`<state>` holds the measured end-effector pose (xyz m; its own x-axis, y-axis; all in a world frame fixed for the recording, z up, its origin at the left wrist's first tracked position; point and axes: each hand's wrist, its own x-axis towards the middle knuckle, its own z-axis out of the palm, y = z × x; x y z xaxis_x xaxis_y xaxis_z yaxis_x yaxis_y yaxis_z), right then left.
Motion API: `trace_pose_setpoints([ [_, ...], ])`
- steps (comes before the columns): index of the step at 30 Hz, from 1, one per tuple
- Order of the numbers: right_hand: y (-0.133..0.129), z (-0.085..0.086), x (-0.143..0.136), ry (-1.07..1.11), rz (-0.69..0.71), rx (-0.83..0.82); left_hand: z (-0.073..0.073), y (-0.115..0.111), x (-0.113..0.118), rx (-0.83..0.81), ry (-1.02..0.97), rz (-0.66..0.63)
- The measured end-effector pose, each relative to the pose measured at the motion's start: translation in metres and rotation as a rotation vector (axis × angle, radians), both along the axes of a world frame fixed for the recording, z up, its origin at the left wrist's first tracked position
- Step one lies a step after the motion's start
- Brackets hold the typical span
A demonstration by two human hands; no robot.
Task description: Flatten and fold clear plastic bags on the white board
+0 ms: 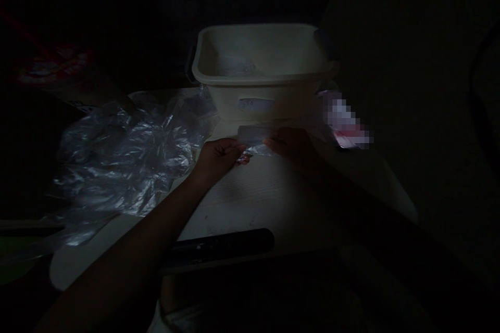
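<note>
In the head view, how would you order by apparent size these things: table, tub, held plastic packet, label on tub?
1. Table
2. Tub
3. Plastic packet, partly covered
4. Label

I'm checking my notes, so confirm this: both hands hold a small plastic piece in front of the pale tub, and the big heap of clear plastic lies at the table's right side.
No: the heap of clear plastic lies at the left side of the table, as the head view shows. The rest stands.
</note>
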<state>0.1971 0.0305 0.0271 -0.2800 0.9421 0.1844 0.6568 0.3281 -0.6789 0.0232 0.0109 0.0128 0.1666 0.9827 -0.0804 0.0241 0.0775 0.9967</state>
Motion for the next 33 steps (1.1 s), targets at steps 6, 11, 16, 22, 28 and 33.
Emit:
trace_pose_setpoints([
  [6, 0.001, -0.0022, 0.0014, -0.008, -0.001, 0.039, -0.0023, 0.0011, -0.0012, 0.029, 0.002, -0.018],
  [11, 0.0016, -0.0024, 0.0019, -0.013, -0.006, 0.045, -0.004, 0.0011, -0.0018, 0.025, -0.038, 0.035],
  [16, -0.0001, -0.004, 0.0006, -0.007, 0.013, 0.034, -0.0043, 0.0032, -0.0038, 0.032, -0.028, 0.123],
  [22, -0.0019, -0.0044, 0.0016, 0.006, 0.049, -0.017, -0.0007, 0.0025, -0.0042, 0.075, 0.088, 0.129],
  [28, 0.0018, -0.0057, 0.0044, 0.02, 0.069, -0.014, 0.0046, -0.0003, -0.0027, 0.108, 0.172, 0.127],
  [33, 0.0014, -0.004, 0.0021, 0.029, 0.042, 0.0, -0.0007, 0.0031, -0.0049, 0.134, 0.151, 0.086],
])
